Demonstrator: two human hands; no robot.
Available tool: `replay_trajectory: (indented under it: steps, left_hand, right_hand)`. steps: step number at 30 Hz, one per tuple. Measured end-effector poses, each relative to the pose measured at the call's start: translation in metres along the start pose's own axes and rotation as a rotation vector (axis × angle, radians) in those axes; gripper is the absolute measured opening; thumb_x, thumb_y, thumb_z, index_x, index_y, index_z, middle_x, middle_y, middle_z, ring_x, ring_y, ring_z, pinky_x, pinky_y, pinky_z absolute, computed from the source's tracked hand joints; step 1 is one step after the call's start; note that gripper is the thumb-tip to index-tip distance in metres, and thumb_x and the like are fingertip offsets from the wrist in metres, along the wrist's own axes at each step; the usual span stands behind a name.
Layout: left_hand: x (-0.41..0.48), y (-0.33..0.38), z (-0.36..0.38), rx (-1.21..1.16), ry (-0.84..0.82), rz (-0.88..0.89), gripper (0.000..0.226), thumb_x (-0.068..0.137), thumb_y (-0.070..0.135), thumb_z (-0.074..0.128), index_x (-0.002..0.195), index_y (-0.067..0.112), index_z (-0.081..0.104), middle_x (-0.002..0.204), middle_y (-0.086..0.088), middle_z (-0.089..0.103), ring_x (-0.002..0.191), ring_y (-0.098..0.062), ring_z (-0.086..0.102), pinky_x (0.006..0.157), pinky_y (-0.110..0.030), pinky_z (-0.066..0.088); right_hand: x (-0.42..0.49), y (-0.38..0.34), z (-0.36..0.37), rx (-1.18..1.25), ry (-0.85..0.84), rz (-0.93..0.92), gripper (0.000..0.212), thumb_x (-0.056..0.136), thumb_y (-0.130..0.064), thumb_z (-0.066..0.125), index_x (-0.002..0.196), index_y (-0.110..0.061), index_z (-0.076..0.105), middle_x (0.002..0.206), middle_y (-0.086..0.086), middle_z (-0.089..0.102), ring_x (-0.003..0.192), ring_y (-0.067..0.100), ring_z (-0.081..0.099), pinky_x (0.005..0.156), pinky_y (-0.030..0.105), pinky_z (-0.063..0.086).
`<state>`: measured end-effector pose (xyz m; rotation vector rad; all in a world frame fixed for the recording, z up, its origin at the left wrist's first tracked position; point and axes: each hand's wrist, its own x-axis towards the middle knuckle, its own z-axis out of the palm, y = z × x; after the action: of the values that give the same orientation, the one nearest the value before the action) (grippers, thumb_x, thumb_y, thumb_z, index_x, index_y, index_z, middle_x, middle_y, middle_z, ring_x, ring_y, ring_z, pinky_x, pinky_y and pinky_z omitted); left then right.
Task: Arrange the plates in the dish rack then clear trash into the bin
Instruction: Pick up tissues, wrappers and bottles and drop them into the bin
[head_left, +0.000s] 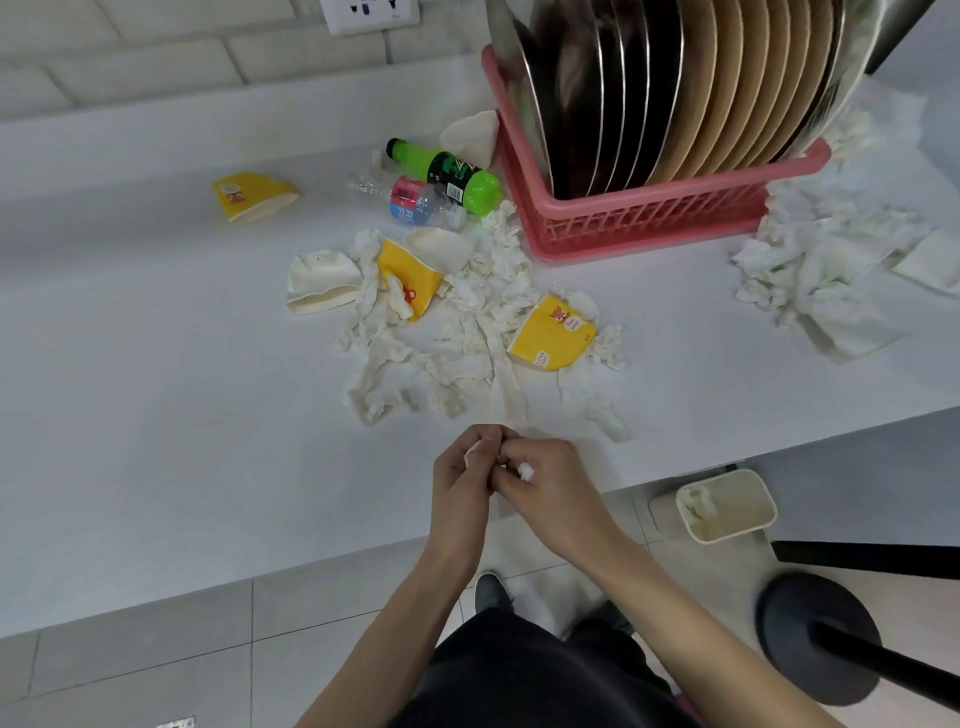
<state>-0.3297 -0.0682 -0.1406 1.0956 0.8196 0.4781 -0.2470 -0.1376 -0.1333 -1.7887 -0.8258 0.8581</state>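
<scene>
Steel and tan plates stand upright, packed side by side in the pink dish rack at the back right. Crumpled white tissues lie spread over the middle of the white counter, mixed with flattened yellow paper cups and white cups. Both hands meet near the counter's front edge. My left hand and my right hand are curled together around small bits of white tissue. A cream bin stands on the floor below the counter, to the right, with some tissue inside.
A green bottle and a crushed clear bottle lie beside the rack. One more yellow cup lies far left. A second tissue heap sits right of the rack. A black stool base stands on the floor at right.
</scene>
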Motion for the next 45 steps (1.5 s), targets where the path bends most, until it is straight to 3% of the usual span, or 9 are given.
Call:
replay_trajectory:
  steps: [4,9,13,18,22,25,32,38,45]
  left_hand:
    - [0.006,0.001,-0.02,0.116,0.082,0.03,0.029,0.105,0.014,0.044,0.092,0.004,0.068,0.073,-0.006,0.068,0.069,-0.019,0.066,0.065,-0.026,0.052]
    - [0.011,0.007,-0.046,0.185,0.126,0.053,0.029,0.105,0.016,0.046,0.086,0.004,0.065,0.057,-0.003,0.046,0.043,-0.018,0.039,0.042,-0.025,0.034]
    - [0.007,0.01,-0.056,0.248,0.092,0.029,0.051,0.102,0.032,0.052,0.058,0.009,0.039,0.054,-0.004,0.033,0.046,-0.018,0.027,0.044,-0.024,0.027]
    - [-0.005,0.013,-0.048,0.192,0.093,0.035,0.06,0.106,0.034,0.041,0.054,0.008,0.024,0.062,-0.028,0.032,0.048,-0.02,0.03,0.047,-0.023,0.026]
    - [-0.007,0.013,-0.034,0.193,0.065,0.0,0.056,0.108,0.032,0.035,0.069,-0.005,0.051,0.054,-0.017,0.042,0.039,-0.016,0.031,0.042,-0.023,0.023]
    - [-0.006,0.012,-0.019,0.253,-0.036,-0.001,0.029,0.106,0.026,0.043,0.097,0.008,0.063,0.059,-0.012,0.057,0.031,-0.022,0.037,0.039,-0.025,0.027]
    - [0.0,0.016,0.046,0.358,-0.21,0.002,0.008,0.096,0.014,0.062,0.091,0.01,0.068,0.069,-0.007,0.069,0.032,-0.025,0.053,0.034,-0.025,0.038]
    - [-0.001,0.006,0.127,0.466,-0.367,0.059,0.024,0.093,0.017,0.066,0.074,0.003,0.069,0.043,-0.008,0.05,0.024,-0.021,0.033,0.035,-0.015,0.028]
    - [-0.019,-0.027,0.233,0.444,-0.501,0.07,0.063,0.092,0.039,0.055,0.044,0.007,0.031,0.041,-0.004,0.025,0.038,-0.015,0.021,0.042,-0.014,0.028]
  right_hand:
    - [-0.004,-0.003,-0.003,-0.003,-0.149,0.053,0.018,0.089,-0.008,0.066,0.1,-0.018,0.076,0.097,-0.012,0.074,0.097,-0.002,0.067,0.089,0.021,0.052]
    - [-0.01,-0.002,-0.015,-0.093,-0.144,0.077,0.041,0.096,-0.026,0.062,0.057,-0.014,0.056,0.052,-0.006,0.044,0.051,0.007,0.039,0.055,0.02,0.033]
    - [-0.011,-0.003,-0.02,0.139,-0.108,0.227,0.055,0.103,-0.021,0.048,0.053,-0.02,0.024,0.055,0.001,0.02,0.05,0.014,0.018,0.049,0.023,0.02]
    - [-0.009,-0.002,-0.023,0.186,-0.073,0.258,0.026,0.102,-0.007,0.046,0.078,0.001,0.052,0.056,0.007,0.044,0.039,0.018,0.033,0.04,0.016,0.025]
    - [-0.012,-0.007,-0.032,0.22,-0.068,0.208,0.011,0.098,-0.009,0.056,0.091,0.0,0.06,0.066,0.01,0.058,0.034,0.025,0.044,0.036,0.019,0.026]
    - [-0.02,-0.008,-0.047,0.242,0.014,0.221,0.024,0.095,-0.021,0.062,0.083,0.0,0.063,0.054,0.012,0.054,0.026,0.02,0.035,0.036,0.017,0.021]
    - [-0.057,0.015,-0.1,0.554,0.304,0.349,0.061,0.094,-0.038,0.061,0.048,-0.004,0.038,0.047,0.008,0.023,0.04,0.015,0.018,0.047,0.03,0.013]
    - [-0.101,0.05,-0.16,0.905,0.483,0.253,0.046,0.093,-0.012,0.061,0.054,-0.011,0.038,0.059,0.011,0.035,0.047,0.018,0.03,0.048,0.027,0.026]
    - [-0.153,0.097,-0.228,0.924,0.641,0.281,0.036,0.089,-0.003,0.067,0.067,-0.014,0.04,0.06,0.013,0.053,0.032,0.014,0.04,0.035,0.017,0.026]
